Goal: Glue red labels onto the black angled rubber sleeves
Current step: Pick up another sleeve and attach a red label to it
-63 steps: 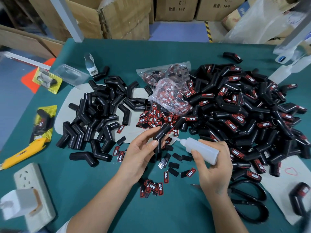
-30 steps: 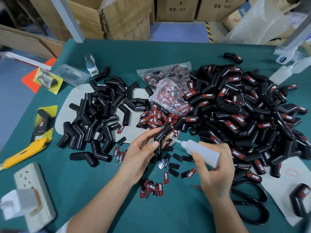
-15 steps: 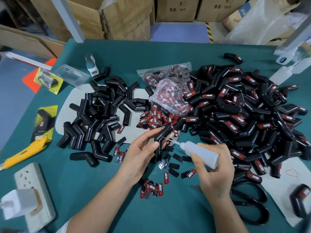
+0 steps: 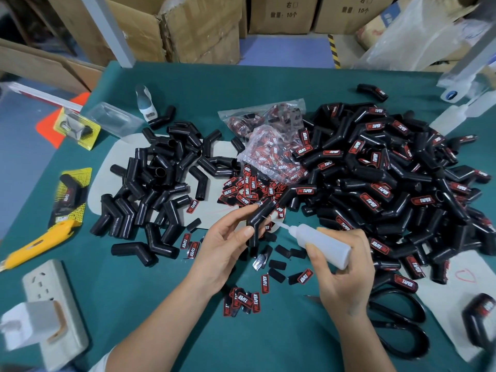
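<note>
1. The left hand grips a black angled rubber sleeve between thumb and curled fingers, holding it above the green table.
2. The right hand is wrapped around a white squeeze glue bottle; its thin nozzle points left, with the tip at the sleeve's bend.
3. Directly under and between the hands lie loose red-and-black labels and small black backing strips, some face down.
4. Just beyond the left hand sits a heap of bare black sleeves on a pale mat.
5. Beyond the right hand spreads a larger pile of labelled sleeves, crowding close to the bottle.
6. Between the two piles, beyond the held sleeve, clear plastic bags of labels rest beside a scatter of more labels.
7. Black-handled scissors lie partly under the right wrist.
8. Far left of the left hand are a yellow utility knife and a white power strip.
</note>
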`<state>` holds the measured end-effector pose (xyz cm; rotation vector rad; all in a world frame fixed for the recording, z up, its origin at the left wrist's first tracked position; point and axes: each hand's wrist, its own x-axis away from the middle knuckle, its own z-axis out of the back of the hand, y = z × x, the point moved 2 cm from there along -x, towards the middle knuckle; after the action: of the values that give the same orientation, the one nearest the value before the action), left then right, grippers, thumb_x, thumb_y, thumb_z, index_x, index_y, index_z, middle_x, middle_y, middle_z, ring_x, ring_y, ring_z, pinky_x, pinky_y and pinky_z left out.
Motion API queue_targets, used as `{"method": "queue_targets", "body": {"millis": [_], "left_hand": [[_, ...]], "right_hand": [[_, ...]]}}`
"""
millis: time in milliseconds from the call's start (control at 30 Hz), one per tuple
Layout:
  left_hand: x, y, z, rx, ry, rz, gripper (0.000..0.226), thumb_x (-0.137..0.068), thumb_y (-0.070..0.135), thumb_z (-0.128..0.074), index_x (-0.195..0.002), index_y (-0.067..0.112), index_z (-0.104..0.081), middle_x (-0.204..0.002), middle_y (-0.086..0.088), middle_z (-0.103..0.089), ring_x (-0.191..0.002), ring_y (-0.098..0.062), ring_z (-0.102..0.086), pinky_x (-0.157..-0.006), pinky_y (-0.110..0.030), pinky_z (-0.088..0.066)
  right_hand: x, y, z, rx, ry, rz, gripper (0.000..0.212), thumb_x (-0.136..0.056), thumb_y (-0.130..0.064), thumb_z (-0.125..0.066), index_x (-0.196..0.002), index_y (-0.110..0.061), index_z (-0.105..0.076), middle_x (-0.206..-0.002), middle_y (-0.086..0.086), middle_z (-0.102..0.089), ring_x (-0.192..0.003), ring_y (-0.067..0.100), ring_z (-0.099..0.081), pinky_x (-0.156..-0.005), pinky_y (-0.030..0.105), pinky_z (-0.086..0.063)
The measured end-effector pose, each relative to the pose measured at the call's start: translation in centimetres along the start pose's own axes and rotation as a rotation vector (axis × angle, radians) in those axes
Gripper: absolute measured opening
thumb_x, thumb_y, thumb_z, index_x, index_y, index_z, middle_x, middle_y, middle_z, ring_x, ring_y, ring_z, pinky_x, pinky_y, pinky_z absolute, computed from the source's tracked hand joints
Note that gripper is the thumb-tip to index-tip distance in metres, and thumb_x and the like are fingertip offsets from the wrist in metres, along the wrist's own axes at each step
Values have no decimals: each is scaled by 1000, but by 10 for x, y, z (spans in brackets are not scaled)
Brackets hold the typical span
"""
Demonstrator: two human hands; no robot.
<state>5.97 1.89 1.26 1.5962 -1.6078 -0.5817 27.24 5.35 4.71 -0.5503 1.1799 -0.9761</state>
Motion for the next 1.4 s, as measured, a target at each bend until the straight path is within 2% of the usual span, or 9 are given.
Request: {"method": "queue_targets", "body": {"millis": [100, 300, 667, 800, 967, 1100, 1400], "left_hand": [[0, 1, -1, 0, -6, 2, 54, -88, 24, -84, -138, 12, -67, -138, -21, -67, -122, -30, -69, -100, -32, -55], [-1, -1, 1, -7, 7, 11, 57, -86, 26, -87, -138, 12, -67, -140, -21, -65, -121, -31, -69, -99, -33, -56], [-1, -2, 4, 4, -19, 9, 54, -91, 21, -82, -141, 11, -64, -140, -23, -64, -123, -31, -68, -101, -32, -55], [-3, -4, 5, 20, -35, 9, 52, -94, 19, -80, -142, 9, -62, -142, -23, -63, -129, -33, -64, -104, -33, -53], [-3, -6, 7, 24, -44, 10, 49, -97, 17, -75, -143, 9, -62, -141, -24, -64, -130, -34, -64, -106, -33, -53], [-4, -6, 7, 29, -54, 6, 47, -98, 14, -74, -143, 8, -61, -144, -22, -62, -136, -37, -59, -108, -36, -52], [-2, -3, 3, 12, -30, 9, 52, -93, 20, -79, -142, 9, -63, -141, -22, -65, -129, -34, -64, -102, -33, -55]], "right_hand": [[1, 0, 0, -3, -16, -5, 22, -90, -23, -69, -107, -12, -63, -94, 13, -67, -100, -4, -56, -84, 11, -43], [-1, 1, 1, -17, -9, -12, 21, -90, -22, -68, -106, -11, -62, -94, 17, -66, -100, -4, -56, -84, 11, -43], [-1, -1, 0, -33, -23, -19, 20, -90, -23, -68, -108, -16, -63, -95, 12, -65, -99, -2, -56, -83, 12, -44], [-2, 1, 0, -29, 0, -27, 21, -90, -23, -68, -106, -10, -62, -95, 15, -65, -98, 0, -56, -83, 13, -44], [-1, 1, 0, -26, -27, -21, 22, -90, -24, -68, -107, -12, -62, -94, 14, -65, -99, -2, -56, -83, 12, -43], [-2, 3, 0, -28, 13, -32, 22, -91, -24, -68, -107, -10, -62, -95, 17, -63, -99, 0, -56, -84, 13, -44], [-1, 3, 1, -31, -9, -27, 23, -91, -25, -68, -107, -10, -62, -95, 16, -65, -98, 2, -56, -82, 14, -44]]}}
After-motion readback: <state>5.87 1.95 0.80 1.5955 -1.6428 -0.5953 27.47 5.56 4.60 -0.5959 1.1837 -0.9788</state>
